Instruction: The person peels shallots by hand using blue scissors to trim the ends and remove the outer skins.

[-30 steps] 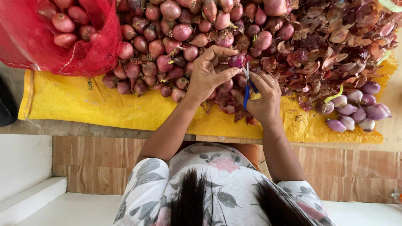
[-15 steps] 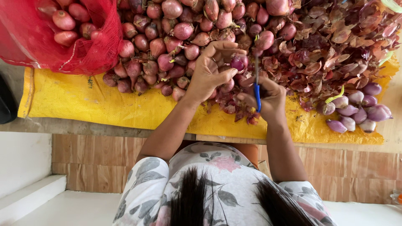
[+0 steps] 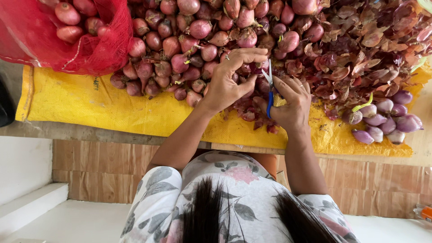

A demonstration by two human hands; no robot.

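Note:
My left hand [image 3: 227,83] pinches a small red shallot [image 3: 256,69] above the heap, fingers curled over it. My right hand [image 3: 291,105] grips small scissors with blue handles [image 3: 269,92]; the blades point up at the shallot, right beside my left fingertips. Both hands hover over the front edge of a big pile of unpeeled red shallots [image 3: 198,33]. To the right lies a heap of dry shallot skins [image 3: 360,54], and past it a small group of peeled purple shallots [image 3: 389,119].
A red mesh sack [image 3: 67,40] holding more shallots lies at the upper left. Everything rests on a yellow woven sheet [image 3: 90,108] over a wooden-look floor [image 3: 103,157]. A white step [image 3: 31,202] is at the lower left, a dark object [image 3: 5,103] at the left edge.
My right hand dipped slightly with the scissors, then came back up to the shallot. My left fingers have closed further over the shallot. The piles have not moved.

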